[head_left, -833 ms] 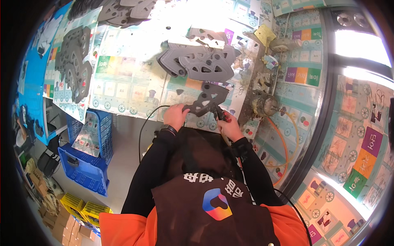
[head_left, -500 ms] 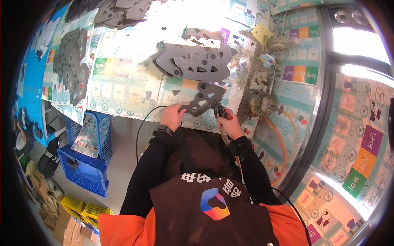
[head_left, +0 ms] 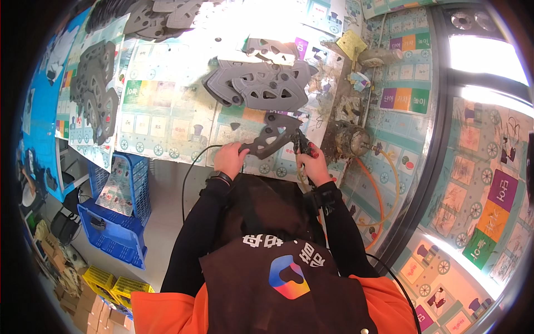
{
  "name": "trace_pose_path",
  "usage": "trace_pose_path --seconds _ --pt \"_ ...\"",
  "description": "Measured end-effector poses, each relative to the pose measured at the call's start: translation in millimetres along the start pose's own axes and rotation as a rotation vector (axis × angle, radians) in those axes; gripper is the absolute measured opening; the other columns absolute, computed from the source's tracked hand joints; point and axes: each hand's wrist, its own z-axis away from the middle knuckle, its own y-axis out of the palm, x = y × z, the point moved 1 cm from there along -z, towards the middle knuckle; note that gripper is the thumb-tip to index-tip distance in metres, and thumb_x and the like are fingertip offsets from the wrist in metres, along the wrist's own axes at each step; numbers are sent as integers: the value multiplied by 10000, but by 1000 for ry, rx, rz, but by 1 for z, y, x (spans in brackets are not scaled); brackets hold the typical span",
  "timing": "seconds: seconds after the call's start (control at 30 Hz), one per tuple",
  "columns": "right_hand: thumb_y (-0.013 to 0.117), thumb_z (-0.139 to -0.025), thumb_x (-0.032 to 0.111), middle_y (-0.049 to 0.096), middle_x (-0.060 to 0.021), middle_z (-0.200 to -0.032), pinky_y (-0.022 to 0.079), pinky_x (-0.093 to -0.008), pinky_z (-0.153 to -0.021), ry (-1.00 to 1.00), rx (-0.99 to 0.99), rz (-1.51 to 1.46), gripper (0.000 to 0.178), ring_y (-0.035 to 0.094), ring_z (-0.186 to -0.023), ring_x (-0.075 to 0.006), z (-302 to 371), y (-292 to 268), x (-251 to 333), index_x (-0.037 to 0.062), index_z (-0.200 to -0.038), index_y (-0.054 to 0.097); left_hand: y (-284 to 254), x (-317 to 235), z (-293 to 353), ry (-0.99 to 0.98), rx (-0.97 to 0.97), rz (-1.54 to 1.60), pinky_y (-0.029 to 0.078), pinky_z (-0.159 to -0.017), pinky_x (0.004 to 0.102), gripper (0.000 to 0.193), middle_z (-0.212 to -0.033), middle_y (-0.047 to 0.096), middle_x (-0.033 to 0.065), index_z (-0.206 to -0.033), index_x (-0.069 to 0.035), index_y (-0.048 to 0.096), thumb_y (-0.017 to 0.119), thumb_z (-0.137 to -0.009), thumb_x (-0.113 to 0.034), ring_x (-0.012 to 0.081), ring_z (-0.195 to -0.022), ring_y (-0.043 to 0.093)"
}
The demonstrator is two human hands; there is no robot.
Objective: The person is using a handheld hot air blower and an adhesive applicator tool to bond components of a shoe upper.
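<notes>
A flat dark-grey piece with triangular cut-outs, like a shoe upper (head_left: 273, 133), lies over the near edge of the worktable (head_left: 172, 142). My left hand (head_left: 230, 160) pinches its narrow left end. At its right end is a small black-and-red hand tool (head_left: 302, 144), with a hose running down from it. My right hand (head_left: 316, 167) is wrapped round this tool, its tip touching or close against the piece. Exactly what the tip does is too small to tell. Just beyond lies a stack of similar lighter-grey pieces (head_left: 267, 86).
More grey pieces (head_left: 94, 92) lie at the left, and another heap (head_left: 161, 19) at the far left. A dirty round metal fitting (head_left: 351, 140) with orange and yellow hoses stands right of my right hand. Blue crates (head_left: 114, 231) and yellow crates (head_left: 100, 281) sit lower left.
The view has shifted slightly. My right hand and the tool have tilted a little, with the tool more upright at the piece's right end. My left hand keeps its hold.
</notes>
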Motion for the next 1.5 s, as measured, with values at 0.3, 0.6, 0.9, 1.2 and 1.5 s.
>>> trace_pose_path --seconds 0.3,0.6,0.9,1.2,1.5 --pt "547 -816 -48 556 -28 -727 394 -264 -550 -21 -54 -44 147 513 -595 -110 -3 -3 5 11 -945 585 -3 -2 -1 0 0 3 504 -730 463 286 -868 659 120 -890 -68 638 696 -888 -348 348 -876 635" --pt "559 -813 -44 562 -32 -731 377 -256 -543 -23 -35 -58 146 509 -594 -110 -4 2 14 -4 -951 588 0 1 0 -14 -6 6 510 -730 457 280 -875 664 113 -906 -80 649 703 -879 -353 335 -878 643" --pt "572 -811 -39 560 -30 -739 381 -260 -551 -22 2 -51 130 515 -614 -110 -5 11 16 -8 -936 584 2 3 1 -3 -43 26 510 -736 467 282 -878 664 118 -906 -80 651 696 -880 -357 340 -884 643" --pt "567 -790 -33 558 -29 -746 398 -265 -569 -6 61 -66 123 516 -612 -117 -4 16 16 0 -909 576 1 3 1 11 -45 34 510 -740 470 268 -879 663 119 -922 -80 658 701 -873 -339 346 -885 639" --pt "566 -797 -19 556 -22 -716 390 -265 -564 31 81 -37 114 520 -608 -117 2 9 8 9 -907 583 2 3 1 12 -59 34 513 -733 462 272 -871 661 116 -905 -81 652 702 -874 -346 341 -877 642"
